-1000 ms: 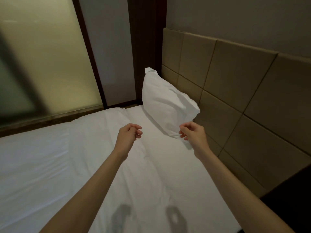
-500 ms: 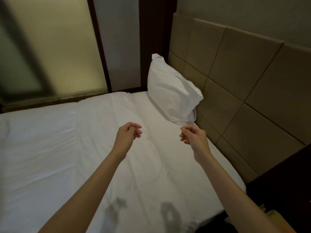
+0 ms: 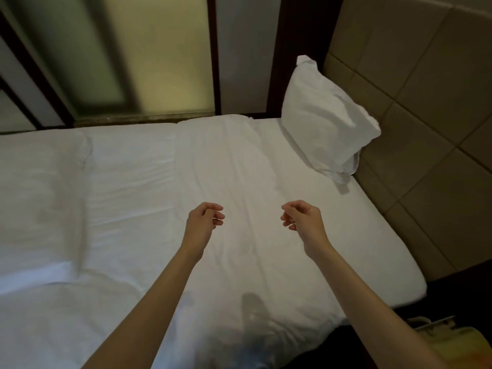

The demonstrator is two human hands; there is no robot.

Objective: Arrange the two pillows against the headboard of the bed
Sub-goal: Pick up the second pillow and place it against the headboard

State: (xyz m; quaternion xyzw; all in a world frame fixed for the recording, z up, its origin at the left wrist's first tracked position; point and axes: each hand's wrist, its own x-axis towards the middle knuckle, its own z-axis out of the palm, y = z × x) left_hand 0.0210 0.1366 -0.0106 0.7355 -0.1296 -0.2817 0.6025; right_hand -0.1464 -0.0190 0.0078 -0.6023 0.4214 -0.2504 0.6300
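Note:
One white pillow [image 3: 324,121] stands tilted on its long edge, leaning against the padded tan headboard [image 3: 431,107] at the far corner of the bed [image 3: 239,187]. A second white pillow [image 3: 40,198] lies flat on the sheet at the left. My left hand [image 3: 203,225] and my right hand [image 3: 303,219] hover over the middle of the mattress, well short of the leaning pillow. Both hands hold nothing, with loosely curled fingers that are apart.
Frosted glass panels [image 3: 149,57] in dark frames run along the far side of the bed. A dark surface with a yellowish object [image 3: 436,339] lies at the lower right, beside the mattress corner. White bedding folds toward me at the bottom.
My hands have drawn back from the leaning pillow toward me. The view has swung left and down, bringing the flat pillow at the left into sight.

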